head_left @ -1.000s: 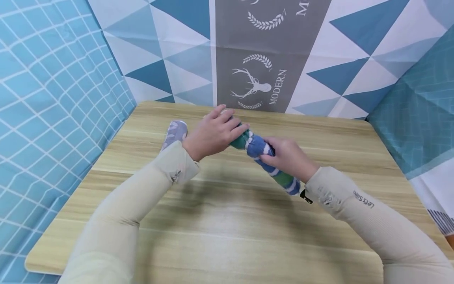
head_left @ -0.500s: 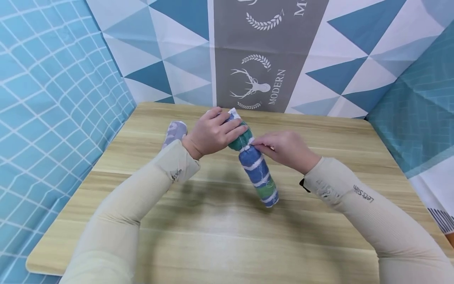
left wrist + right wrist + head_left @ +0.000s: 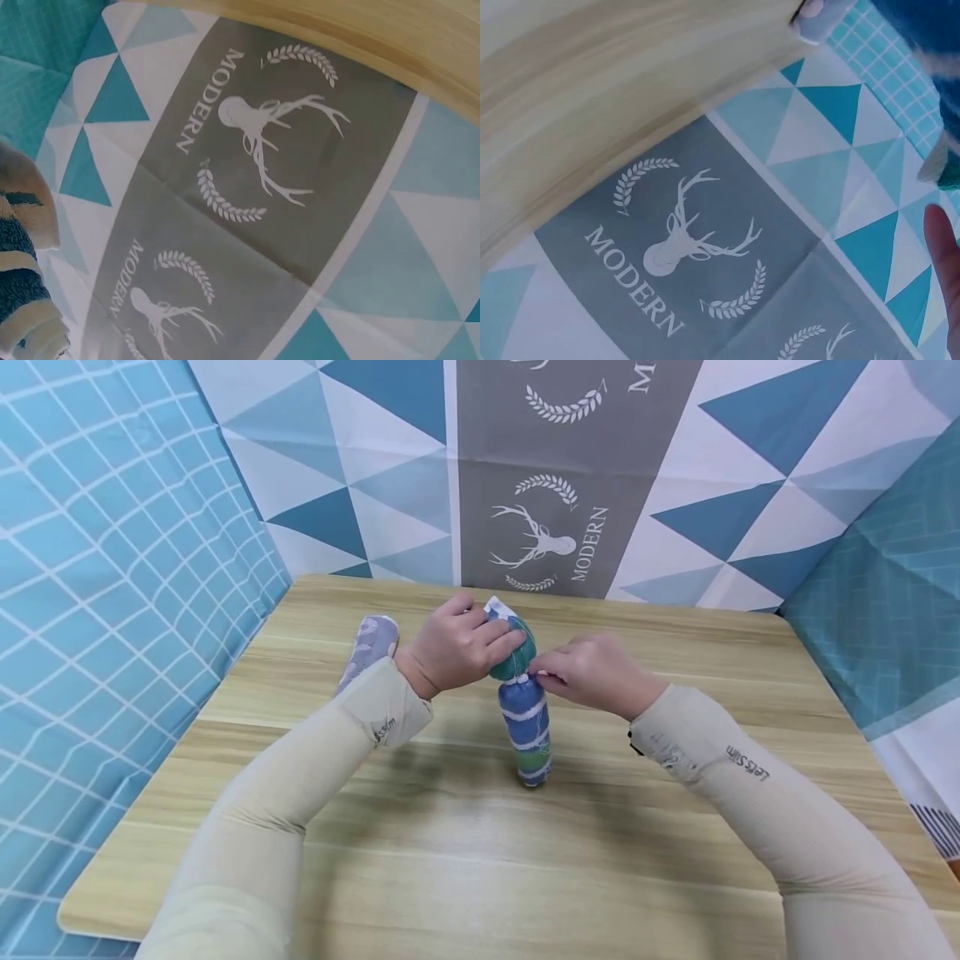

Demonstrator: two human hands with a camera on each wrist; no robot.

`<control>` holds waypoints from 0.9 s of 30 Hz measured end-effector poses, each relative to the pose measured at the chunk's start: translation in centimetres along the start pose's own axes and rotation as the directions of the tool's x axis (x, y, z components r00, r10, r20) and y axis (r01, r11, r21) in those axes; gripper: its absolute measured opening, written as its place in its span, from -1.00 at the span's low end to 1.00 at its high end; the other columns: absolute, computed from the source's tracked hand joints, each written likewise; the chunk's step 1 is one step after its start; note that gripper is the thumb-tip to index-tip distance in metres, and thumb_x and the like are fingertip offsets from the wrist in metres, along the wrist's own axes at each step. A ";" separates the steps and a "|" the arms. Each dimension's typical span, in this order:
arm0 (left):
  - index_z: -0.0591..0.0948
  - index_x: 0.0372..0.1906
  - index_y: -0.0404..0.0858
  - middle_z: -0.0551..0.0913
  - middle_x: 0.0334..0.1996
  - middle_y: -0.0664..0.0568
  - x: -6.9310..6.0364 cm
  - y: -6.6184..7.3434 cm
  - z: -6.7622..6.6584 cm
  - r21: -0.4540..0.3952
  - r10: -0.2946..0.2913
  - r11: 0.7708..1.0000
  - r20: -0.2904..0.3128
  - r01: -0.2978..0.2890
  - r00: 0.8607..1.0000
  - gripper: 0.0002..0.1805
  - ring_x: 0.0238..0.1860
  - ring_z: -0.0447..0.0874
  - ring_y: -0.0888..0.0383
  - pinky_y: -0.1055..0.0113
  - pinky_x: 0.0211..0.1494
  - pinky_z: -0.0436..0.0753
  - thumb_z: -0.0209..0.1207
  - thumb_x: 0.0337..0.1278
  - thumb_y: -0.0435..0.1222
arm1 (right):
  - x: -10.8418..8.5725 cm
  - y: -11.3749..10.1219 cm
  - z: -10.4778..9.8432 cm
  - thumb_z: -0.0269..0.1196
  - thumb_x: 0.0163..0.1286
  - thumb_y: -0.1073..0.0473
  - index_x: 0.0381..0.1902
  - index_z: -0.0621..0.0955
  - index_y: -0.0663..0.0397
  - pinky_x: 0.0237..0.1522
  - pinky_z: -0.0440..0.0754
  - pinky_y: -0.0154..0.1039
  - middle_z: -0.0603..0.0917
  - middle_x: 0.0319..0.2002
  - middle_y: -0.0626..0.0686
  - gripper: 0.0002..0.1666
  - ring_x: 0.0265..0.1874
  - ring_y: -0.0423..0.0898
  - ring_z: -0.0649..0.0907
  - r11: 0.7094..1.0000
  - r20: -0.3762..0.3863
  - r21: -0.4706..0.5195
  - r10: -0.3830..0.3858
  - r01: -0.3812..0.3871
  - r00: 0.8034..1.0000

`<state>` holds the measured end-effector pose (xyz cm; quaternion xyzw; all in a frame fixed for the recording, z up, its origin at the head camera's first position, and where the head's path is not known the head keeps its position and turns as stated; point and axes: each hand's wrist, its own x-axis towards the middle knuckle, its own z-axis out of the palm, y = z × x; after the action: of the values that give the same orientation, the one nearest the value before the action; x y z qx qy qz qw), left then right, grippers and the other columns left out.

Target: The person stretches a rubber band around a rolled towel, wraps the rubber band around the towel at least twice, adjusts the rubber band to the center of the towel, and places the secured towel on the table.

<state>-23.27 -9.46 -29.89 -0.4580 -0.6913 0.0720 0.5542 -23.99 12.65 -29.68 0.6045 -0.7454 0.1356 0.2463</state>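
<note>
A rolled towel (image 3: 525, 727), striped blue, white and green, hangs nearly upright above the table, drawn in to a narrow neck near its middle. My left hand (image 3: 461, 643) grips its green upper part from the left, with a pale corner sticking up behind the fingers. At the neck, the thumb and fingers of my right hand (image 3: 600, 677) pinch the towel's right side; a bit of white shows at the fingertips. Thin loose threads run down the towel. The left wrist view catches the towel (image 3: 30, 300) at its lower left edge; the right wrist view has the towel (image 3: 915, 37) top right.
A second roll, pale purple with a light pattern (image 3: 369, 650), lies on the wooden table (image 3: 450, 860) left of my left hand. Patterned cloth (image 3: 397, 460) stands behind the table. Blue checked cloth (image 3: 112, 568) borders the left, and teal cloth (image 3: 885, 568) the right.
The towel's lower end has swung left and down, from slanting to nearly upright. My right hand let go of the lower part and moved to the neck. The left hand keeps its grip.
</note>
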 end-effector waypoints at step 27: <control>0.68 -0.44 -0.17 0.69 -0.57 0.05 -1.4 -1.4 0.5 -0.135 -0.011 0.990 0.259 0.047 0.966 -0.90 -0.56 0.62 0.11 0.24 -0.46 0.46 0.29 -0.11 -0.43 | -2.2 -1.4 0.6 0.28 0.09 0.54 -0.48 0.52 0.14 -0.29 0.44 -0.18 0.44 -0.46 -0.05 -0.76 -0.39 -0.10 0.43 0.902 0.207 0.427 -0.031 -0.062 0.978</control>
<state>-24.46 -11.05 -30.20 -0.4721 -0.7675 0.0742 0.4273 -22.45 13.84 -31.47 0.6488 -0.7234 0.2348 0.0257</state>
